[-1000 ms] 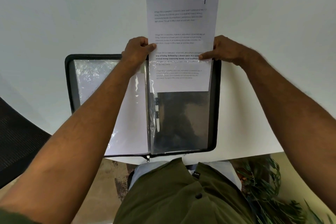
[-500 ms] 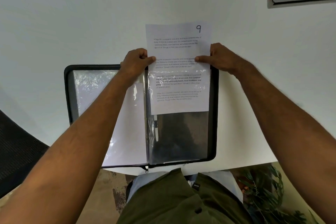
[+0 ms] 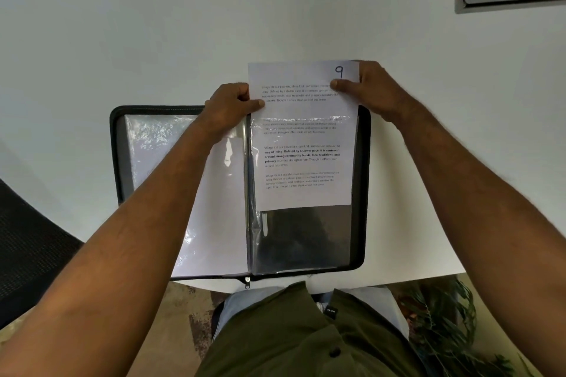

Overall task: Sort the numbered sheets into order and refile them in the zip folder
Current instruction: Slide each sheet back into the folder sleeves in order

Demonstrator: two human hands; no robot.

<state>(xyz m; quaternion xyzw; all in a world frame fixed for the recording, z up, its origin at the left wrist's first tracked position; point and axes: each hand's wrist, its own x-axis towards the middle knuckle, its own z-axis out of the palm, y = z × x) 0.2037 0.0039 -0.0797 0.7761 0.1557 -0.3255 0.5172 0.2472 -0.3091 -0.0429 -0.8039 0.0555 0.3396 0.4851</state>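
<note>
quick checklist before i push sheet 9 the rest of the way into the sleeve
1. Both hands grip the sheet: left hand pinches the left edge, right hand the top right corner: ok.
2. Sheet inside the clear sleeve: lower part in, top sticks out: ok.
3. Sheet fully seated: sleeve bottom unfilled: not ok.
4. Sheet straight in the sleeve: slightly tilted: not ok.
5. Folder lies open on the table: ok.
6. Earlier sheets in order: cannot tell.

White sheet, black zip folder, white table.
</note>
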